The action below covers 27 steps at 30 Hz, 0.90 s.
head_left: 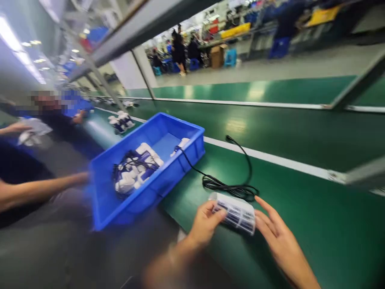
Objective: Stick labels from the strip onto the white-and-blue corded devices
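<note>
A curled sheet of labels (237, 212), white with dark printed blocks, is pinched between the thumb and fingers of my left hand (206, 222). My right hand (275, 233) is at the sheet's right end, its fingers stretched out and the index finger raised; whether its fingertips touch the sheet is hard to tell. Just beyond both hands, a coiled black cable (222, 184) lies on the green bench (300, 200). One end of it runs over the rim of a blue bin (177, 168) to a white piece (182, 145) inside.
White and dark-blue parts with black cables (138, 166) lie bundled in the bin. Another person's arm (51, 186) reaches to its left side. More parts (120, 121) sit farther along the bench. A metal post (365, 170) rises at the right, and a shelf beam (144, 32) crosses overhead.
</note>
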{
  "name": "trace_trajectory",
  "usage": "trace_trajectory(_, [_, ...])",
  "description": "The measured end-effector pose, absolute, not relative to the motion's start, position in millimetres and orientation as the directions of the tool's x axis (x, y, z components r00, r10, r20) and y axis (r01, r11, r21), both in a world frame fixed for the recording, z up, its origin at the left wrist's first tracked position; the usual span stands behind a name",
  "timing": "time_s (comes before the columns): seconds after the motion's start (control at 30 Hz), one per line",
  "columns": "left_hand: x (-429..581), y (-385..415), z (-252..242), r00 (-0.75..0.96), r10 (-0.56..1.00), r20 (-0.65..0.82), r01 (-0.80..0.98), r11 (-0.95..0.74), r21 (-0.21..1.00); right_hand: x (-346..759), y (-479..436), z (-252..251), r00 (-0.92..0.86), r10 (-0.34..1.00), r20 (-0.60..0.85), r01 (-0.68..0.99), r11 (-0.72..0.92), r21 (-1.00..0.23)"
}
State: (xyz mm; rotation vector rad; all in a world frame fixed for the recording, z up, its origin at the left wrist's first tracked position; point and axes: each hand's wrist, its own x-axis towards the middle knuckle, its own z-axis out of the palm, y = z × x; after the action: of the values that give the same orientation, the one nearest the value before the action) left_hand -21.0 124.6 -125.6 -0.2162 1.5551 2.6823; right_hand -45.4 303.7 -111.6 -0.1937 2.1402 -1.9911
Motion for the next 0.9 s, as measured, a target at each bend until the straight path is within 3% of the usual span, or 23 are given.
trace_trajectory(0.13, [-23,119,-131,-0.978,0.095,-0.185,-0.208,-0.440,0.874,-52,297,-113,-0.941,-0.293,-0.171,0.225,-0.162,-0.961])
trace_trajectory(0.27, [-20,116,-132,-0.955,0.187,-0.230,-0.283,-0.348,0.894,-56,296,-119,-0.942,-0.292,-0.166,0.231,-0.205,-0.951])
trace_trajectory(0.4, [-25,113,-135,-0.964,0.097,-0.248,-0.265,-0.278,0.923,-54,298,-126,-0.942,-0.280,-0.187,0.240,-0.169,-0.956])
trace_trajectory(0.5, [-29,113,-136,-0.976,0.058,-0.209,-0.217,-0.227,0.950,-49,298,-131,-0.939,-0.292,-0.180,0.204,-0.054,-0.977])
trace_trajectory(0.6, [-31,114,-134,-0.975,0.061,-0.212,-0.220,-0.279,0.935,-47,300,-136,-0.945,-0.261,-0.197,0.170,0.125,-0.978])
trace_trajectory(0.7, [-33,112,-130,-0.972,0.055,-0.230,-0.235,-0.339,0.911,-48,303,-138,-0.945,-0.260,-0.200,0.154,0.187,-0.970])
trace_trajectory(0.9, [-39,106,-123,-0.965,0.164,-0.205,-0.215,-0.046,0.976,-51,304,-131,-0.936,-0.292,-0.199,0.126,0.249,-0.960])
